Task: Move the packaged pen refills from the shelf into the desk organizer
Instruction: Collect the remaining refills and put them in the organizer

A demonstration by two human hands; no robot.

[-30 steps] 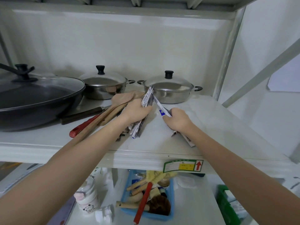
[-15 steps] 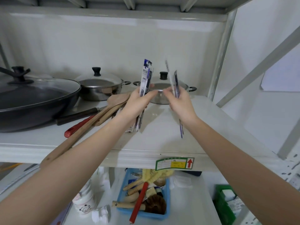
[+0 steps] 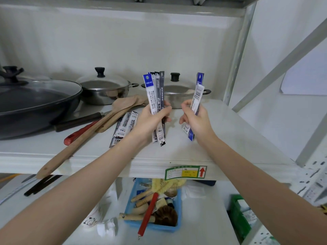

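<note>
Above the white shelf (image 3: 230,131), we are holding up two bunches of packaged pen refills, one in each hand. Our left hand (image 3: 150,121) is curling its fingers and thumb around the left bunch (image 3: 155,96), several slim packets standing nearly upright with their printed headers at the top. Our right hand (image 3: 196,119) is pinching the right bunch (image 3: 197,101), fewer packets, also upright, between the thumb and curled fingers. We are keeping both bunches vertical and gripped around the middle, probably so that the loose packets are staying squared together instead of fanning out.

More refill packets (image 3: 124,128) are lying flat on the shelf just to the left of our left wrist, beside the wooden spatulas (image 3: 106,121) and the red-handled tool (image 3: 79,133). They are not yet being collected, so we are judging the pick-up as only partly done.

Behind our hands, two lidded steel pots (image 3: 104,91) are standing by the back wall, with a large dark pan (image 3: 35,103) at the left. Below the shelf, a blue tray (image 3: 154,225) is holding brushes. The desk organizer is not showing anywhere in this view, so we are unable to say where the packets are going.
</note>
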